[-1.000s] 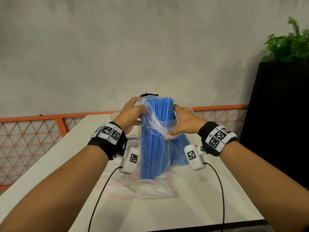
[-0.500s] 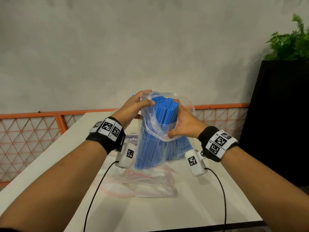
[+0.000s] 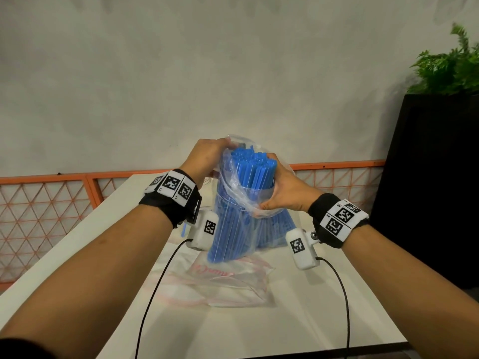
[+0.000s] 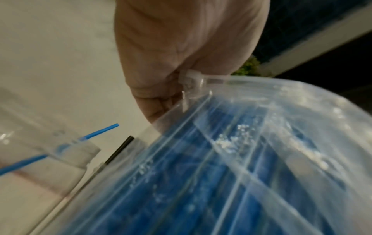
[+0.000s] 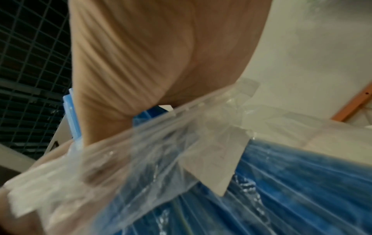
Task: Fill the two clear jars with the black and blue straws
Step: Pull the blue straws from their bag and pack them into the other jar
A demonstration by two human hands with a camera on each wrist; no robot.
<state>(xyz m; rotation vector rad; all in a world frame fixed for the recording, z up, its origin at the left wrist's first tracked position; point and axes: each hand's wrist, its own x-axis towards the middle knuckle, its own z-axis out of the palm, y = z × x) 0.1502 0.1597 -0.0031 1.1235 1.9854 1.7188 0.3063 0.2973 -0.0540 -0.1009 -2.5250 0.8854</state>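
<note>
Left hand [image 3: 207, 159] pinches bag [image 3: 233, 203] rim at 10 o'clock; right hand [image 3: 282, 193] grips straws [image 3: 254, 169]. Advise peeling bag down evenly, bundle upright.

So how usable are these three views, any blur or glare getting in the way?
Head view: sharp and evenly lit, blue straws clear, wall edges bowed by the wide lens. Left wrist view: soft, glare specks on the plastic bag, left hand close and blurred. Right wrist view: motion-smeared, right hand dim.
</note>
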